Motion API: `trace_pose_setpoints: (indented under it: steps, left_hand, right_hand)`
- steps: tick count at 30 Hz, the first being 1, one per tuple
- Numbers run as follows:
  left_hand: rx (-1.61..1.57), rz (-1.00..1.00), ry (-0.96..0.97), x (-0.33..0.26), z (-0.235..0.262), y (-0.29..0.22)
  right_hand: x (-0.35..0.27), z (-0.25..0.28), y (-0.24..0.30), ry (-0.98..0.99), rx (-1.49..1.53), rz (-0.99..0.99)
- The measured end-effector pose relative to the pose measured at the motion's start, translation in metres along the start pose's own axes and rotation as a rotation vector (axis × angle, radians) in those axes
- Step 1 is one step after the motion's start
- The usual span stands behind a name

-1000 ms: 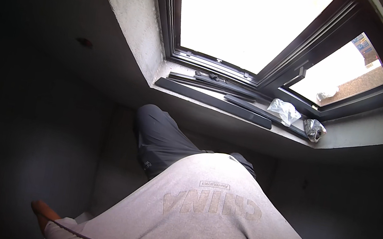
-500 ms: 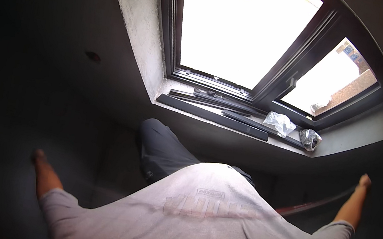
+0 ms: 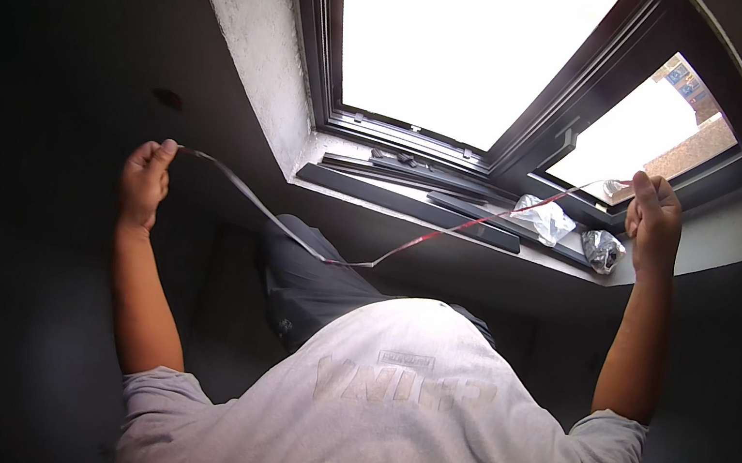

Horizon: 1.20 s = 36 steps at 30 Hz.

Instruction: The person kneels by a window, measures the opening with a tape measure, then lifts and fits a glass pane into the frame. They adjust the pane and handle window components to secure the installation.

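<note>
Left hand [image 3: 146,182] and right hand [image 3: 655,225] raised since earlier frame, each pinching thin red-and-silvery strip [image 3: 429,237]. Strip sags between them in V, low bend seen over dark trousers [image 3: 310,292], right portion crossing before sill [image 3: 331,145].

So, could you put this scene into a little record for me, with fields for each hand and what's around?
Left hand: pinching a thin strip at left
Right hand: holding it at right
Strip shape: dips between the hands
Strip colour: part red, part pale
Backdrop: dark-framed window
On the sill: dark bars, two plastic bags
</note>
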State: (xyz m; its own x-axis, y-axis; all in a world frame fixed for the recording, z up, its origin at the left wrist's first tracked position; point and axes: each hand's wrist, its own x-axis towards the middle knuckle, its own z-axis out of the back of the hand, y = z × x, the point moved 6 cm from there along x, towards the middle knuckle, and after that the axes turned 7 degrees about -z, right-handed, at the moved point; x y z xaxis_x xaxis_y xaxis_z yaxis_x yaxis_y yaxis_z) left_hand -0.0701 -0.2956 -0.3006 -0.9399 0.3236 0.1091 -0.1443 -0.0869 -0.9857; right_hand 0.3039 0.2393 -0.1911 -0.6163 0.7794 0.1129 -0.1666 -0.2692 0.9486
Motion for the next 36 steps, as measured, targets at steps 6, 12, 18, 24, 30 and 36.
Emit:
trace_pose_setpoints:
  steps: [6,12,18,24,30,36]
  left_hand:
    - [-0.476,-0.035,0.361,-0.053,-0.145,-0.038]
    - [-0.842,0.109,0.538,-0.089,-0.266,-0.033]
    - [-1.068,0.313,1.044,-0.122,-0.300,-0.016]
    - [-1.350,0.335,1.096,-0.113,-0.287,-0.031]
    - [-1.508,0.309,1.090,-0.117,-0.273,-0.050]
    - [-1.171,0.079,0.933,-0.087,-0.222,-0.056]
  right_hand:
    - [-0.046,-0.118,0.007,0.449,0.342,-0.173]
    - [-0.094,-0.189,0.024,1.035,0.250,-0.095]
    - [-0.062,-0.176,0.015,0.728,0.120,0.007]
    - [-0.077,-0.211,-0.039,0.868,0.557,-0.176]
    - [-0.118,-0.251,-0.070,1.200,0.771,-0.536]
    - [-0.110,-0.240,-0.082,1.070,0.105,-0.337]
